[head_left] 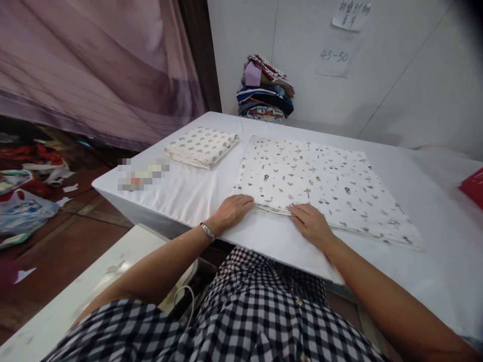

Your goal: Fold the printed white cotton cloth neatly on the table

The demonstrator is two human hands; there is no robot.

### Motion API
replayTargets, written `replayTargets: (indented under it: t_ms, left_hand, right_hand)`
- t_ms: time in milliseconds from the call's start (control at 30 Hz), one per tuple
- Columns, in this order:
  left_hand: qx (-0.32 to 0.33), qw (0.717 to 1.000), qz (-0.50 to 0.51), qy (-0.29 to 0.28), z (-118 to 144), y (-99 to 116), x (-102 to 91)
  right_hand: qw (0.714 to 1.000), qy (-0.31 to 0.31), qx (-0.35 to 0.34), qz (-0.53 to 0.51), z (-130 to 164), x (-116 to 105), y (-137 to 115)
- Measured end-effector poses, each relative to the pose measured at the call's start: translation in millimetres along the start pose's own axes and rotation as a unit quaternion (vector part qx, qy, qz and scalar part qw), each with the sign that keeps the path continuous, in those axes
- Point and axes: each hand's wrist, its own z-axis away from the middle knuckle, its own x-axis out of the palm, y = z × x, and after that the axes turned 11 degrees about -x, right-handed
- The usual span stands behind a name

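A white printed cloth (320,181) with small grey and brown motifs lies flat and folded on the white-covered table (196,193). My left hand (233,210) rests with curled fingers on the cloth's near left edge. My right hand (309,222) lies palm down on the near edge just to the right, fingertips touching the cloth. Whether either hand pinches the edge cannot be told. A bracelet sits on my left wrist.
A smaller folded patterned cloth (203,147) lies at the table's far left. A stack of folded colourful fabrics (266,90) stands against the white wall. Paper notes (334,56) hang on the wall. Bags (22,211) lie on the floor at left. A red item (473,187) sits at the right edge.
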Motion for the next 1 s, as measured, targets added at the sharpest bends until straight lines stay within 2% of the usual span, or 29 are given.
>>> replayTargets:
  t_ms: [100, 300, 500, 667, 800, 1000]
  left_hand:
    - [0.02, 1.0, 0.01, -0.005, 0.2, 0.4, -1.8]
    - [0.002, 0.999, 0.005, -0.036, -0.9, 7.1, -8.4]
    - [-0.011, 0.998, -0.027, -0.051, -11.9, 16.5, -2.1]
    - [0.001, 0.999, 0.015, -0.035, -14.1, 23.3, -7.4]
    - [0.035, 0.999, 0.019, -0.02, -4.8, 20.6, -16.3]
    - [0.035, 0.998, 0.045, -0.001, 1.2, 16.0, -9.1]
  right_hand:
    - [1.0, 0.002, -0.002, 0.002, 0.2, 0.3, 0.3]
    - [1.0, 0.005, -0.002, -0.004, 1.1, 2.0, 1.7]
    - [0.999, 0.006, 0.019, -0.024, 1.3, 0.7, 1.4]
    - [0.999, 0.01, 0.021, -0.027, 1.7, 1.6, 1.7]
    - [1.0, 0.007, -0.01, -0.002, 1.6, 3.1, 1.6]
    - [0.998, -0.036, -0.029, 0.031, -2.4, 2.1, -0.8]
